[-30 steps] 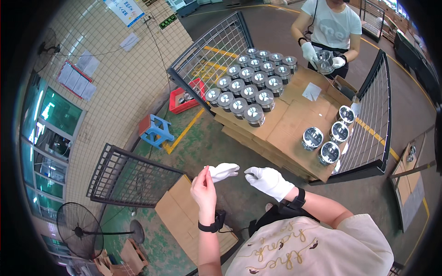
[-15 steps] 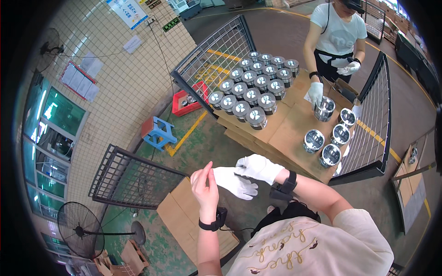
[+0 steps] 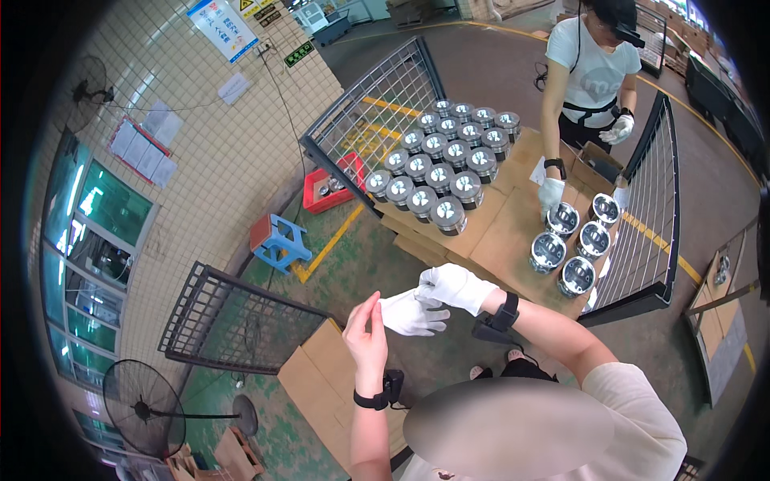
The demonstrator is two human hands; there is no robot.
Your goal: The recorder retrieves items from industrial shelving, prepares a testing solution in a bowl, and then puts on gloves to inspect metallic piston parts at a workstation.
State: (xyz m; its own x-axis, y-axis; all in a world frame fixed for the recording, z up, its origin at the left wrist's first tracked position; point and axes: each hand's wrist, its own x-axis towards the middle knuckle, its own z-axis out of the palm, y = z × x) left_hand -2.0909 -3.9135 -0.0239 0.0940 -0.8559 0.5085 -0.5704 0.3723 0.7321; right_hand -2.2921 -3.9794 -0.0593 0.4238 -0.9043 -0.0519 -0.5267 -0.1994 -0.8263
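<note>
A loose white glove (image 3: 411, 316) hangs stretched between my two hands, its fingers dangling toward the right. My left hand (image 3: 366, 341), bare and with a black band on the wrist, pinches one edge of it. On the other side my right hand (image 3: 459, 289), wearing a matching white glove, grips it between thumb and fingers. Beyond my hands, several upright metal pistons (image 3: 447, 215) stand in rows on a cardboard-covered stack (image 3: 489, 248). To the right, more pistons (image 3: 577, 275) rest with their hollow ends up.
Across the stack a co-worker (image 3: 595, 72) has a gloved hand on one piston (image 3: 562, 218). Mesh panels (image 3: 381, 104) flank the stack. At left are a blue stool (image 3: 281, 240), a red crate (image 3: 329, 191), a standing fan (image 3: 143, 409) and another mesh panel (image 3: 233, 321).
The co-worker has set the carried piston down beside the others at right. My hands still hold the loose glove, and its dangling part has risen slightly.
</note>
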